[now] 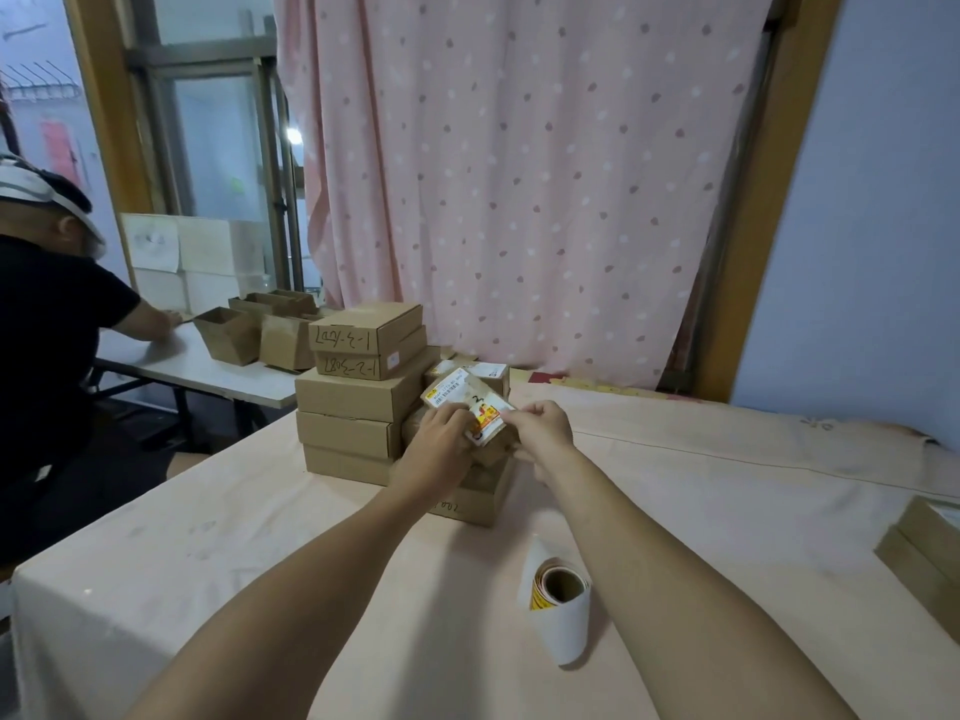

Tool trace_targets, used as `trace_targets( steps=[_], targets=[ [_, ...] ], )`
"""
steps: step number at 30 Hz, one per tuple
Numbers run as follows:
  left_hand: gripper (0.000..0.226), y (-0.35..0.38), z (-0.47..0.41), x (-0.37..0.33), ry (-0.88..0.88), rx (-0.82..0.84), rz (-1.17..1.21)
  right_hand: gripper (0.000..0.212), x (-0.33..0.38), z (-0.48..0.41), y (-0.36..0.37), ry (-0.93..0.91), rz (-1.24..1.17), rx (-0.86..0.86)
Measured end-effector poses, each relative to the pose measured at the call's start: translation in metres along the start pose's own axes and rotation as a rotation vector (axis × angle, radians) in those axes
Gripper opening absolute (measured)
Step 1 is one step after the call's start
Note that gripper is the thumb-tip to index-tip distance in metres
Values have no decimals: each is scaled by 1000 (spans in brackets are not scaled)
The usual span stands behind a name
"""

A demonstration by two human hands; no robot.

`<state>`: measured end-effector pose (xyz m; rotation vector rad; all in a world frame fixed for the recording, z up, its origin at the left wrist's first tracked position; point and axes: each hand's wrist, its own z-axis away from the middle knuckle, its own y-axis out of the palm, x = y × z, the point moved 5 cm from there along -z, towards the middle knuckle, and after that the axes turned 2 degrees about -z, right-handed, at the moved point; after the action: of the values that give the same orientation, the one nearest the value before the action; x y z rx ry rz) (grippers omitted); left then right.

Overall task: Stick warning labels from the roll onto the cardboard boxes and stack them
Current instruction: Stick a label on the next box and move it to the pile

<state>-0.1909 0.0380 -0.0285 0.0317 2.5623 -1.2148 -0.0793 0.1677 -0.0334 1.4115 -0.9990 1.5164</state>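
Right hand (540, 428) pinches the warning label (485, 420) by its right edge on the tilted box (467, 392). Left hand (441, 433) presses its left edge, but I cannot tell its grip. Stacked boxes (348, 407) crowd the left. The roll (558, 595) lies nearer, and open table (727, 485) spreads right.

Dim, even indoor light; wide-angle view.
Daylight from window (218, 148), upper left; faint shadows; edges bowed; overall slightly soft.

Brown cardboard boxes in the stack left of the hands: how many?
5. Two smaller brown cardboard boxes with handwritten codes on top; three wider plain ones beneath. More boxes may be hidden behind the stack.
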Motion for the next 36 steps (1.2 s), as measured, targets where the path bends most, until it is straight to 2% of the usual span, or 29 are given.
trace_targets(
  steps=[4, 6, 8, 10, 12, 14, 20, 22, 27, 33, 36],
  targets=[
    [49, -13, 11, -17, -20, -109, 134, 33, -8, 29, -21, -17, -222, -41],
    [43, -26, 14, -34, -159, -260, 344, 27, -11, 50, -35, 8, -367, -43],
    [34, -33, 19, -54, -381, -343, 655, 25, -16, 72, -52, 32, -484, -38],
    [29, -24, 27, -77, -530, -284, 866, 27, -24, 90, -74, 33, -545, -67],
    [23, -7, 37, -101, -552, -171, 918, 31, -37, 104, -101, 41, -555, -123],
    [22, 12, 48, -124, -516, -95, 960, 31, -50, 117, -128, 41, -506, -170],
    [44, 63, 89, -183, -476, 68, 1057, 26, -77, 153, -209, -53, -215, -292],
    [45, 81, 107, -194, -481, 88, 1071, 25, -87, 167, -228, -91, -123, -334],
    [25, 98, 146, -218, -515, 88, 1005, 27, -119, 205, -245, -104, 93, -439],
    [25, 99, 157, -230, -455, 134, 885, 30, -131, 205, -251, -101, 228, -464],
    [32, 99, 156, -229, -407, 165, 807, 26, -132, 203, -254, -136, 314, -477]
  ],
)
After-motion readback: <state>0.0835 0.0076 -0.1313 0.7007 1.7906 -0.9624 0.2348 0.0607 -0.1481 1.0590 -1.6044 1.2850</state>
